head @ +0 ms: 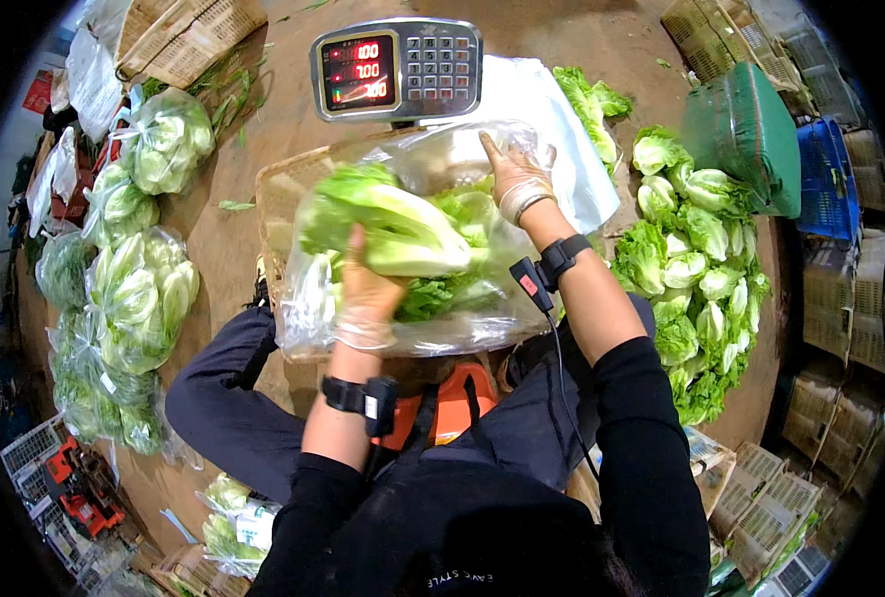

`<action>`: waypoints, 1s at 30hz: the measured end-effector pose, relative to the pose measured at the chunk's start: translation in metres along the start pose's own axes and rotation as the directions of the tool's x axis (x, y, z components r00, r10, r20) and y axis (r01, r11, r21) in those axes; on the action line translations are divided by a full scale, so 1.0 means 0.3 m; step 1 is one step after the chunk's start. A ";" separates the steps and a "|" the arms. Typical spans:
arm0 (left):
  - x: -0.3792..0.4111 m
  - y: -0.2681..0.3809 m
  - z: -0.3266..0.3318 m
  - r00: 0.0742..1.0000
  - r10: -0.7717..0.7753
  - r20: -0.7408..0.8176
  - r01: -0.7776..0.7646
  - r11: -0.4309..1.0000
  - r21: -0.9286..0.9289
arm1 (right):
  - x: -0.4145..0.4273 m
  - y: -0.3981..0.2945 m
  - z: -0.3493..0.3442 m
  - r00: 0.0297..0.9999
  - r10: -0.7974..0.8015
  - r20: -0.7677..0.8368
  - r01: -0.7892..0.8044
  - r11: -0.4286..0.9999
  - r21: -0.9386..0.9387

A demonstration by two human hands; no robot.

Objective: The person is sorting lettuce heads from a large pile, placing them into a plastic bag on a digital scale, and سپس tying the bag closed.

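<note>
My left hand (371,287), in a thin clear glove, grips a romaine lettuce head (413,257), which lies tilted with its pale stem end toward the right. Beneath it, a clear plastic bag (383,343) lines a tan plastic crate (269,213), and more leafy lettuce (465,213) shows inside. At the bag's upper right side is my right hand (521,179), gloved too, with its fingers spread against the film. Whether it pinches the plastic is hard to see. Beyond the crate stands a digital scale display (396,71) with lit red digits and a keypad.
Loose lettuce heads (700,276) are heaped on the floor at right, beside a green wrapped bundle (745,138). Filled bags of vegetables (144,298) line the left. Pale plastic sheeting (573,149) lies beside the crate. A cable (562,373) hangs from my right wristband.
</note>
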State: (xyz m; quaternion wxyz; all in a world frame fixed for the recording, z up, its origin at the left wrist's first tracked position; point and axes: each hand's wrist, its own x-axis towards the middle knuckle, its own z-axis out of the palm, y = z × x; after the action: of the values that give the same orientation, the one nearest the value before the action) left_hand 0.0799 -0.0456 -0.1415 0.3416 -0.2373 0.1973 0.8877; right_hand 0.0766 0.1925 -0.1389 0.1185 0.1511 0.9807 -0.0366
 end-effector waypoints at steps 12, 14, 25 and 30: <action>0.478 -0.210 0.060 0.927 0.132 -0.351 -0.086 0.986 0.145 | -0.055 0.034 -0.108 0.969 -0.055 -0.240 0.041 0.997 -0.063; 0.499 -0.168 0.019 0.935 0.149 -0.323 -0.081 0.974 0.214 | -0.075 0.034 -0.097 0.956 -0.088 -0.279 0.079 0.996 -0.042; 0.493 -0.012 0.056 0.899 0.001 -0.439 0.055 0.992 0.114 | -0.035 -0.046 0.078 0.926 -0.198 0.322 0.101 0.951 0.293; 0.547 -0.114 -0.005 0.940 0.118 -0.320 -0.047 0.974 0.222 | -0.051 -0.038 0.193 0.942 -0.167 0.290 0.085 0.958 0.275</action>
State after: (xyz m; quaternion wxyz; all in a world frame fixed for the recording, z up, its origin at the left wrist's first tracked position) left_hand -0.0031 0.0613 -0.2403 0.2892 -0.3371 0.3546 0.8228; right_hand 0.1002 0.1711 -0.1909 0.2475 0.0939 0.9444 -0.1951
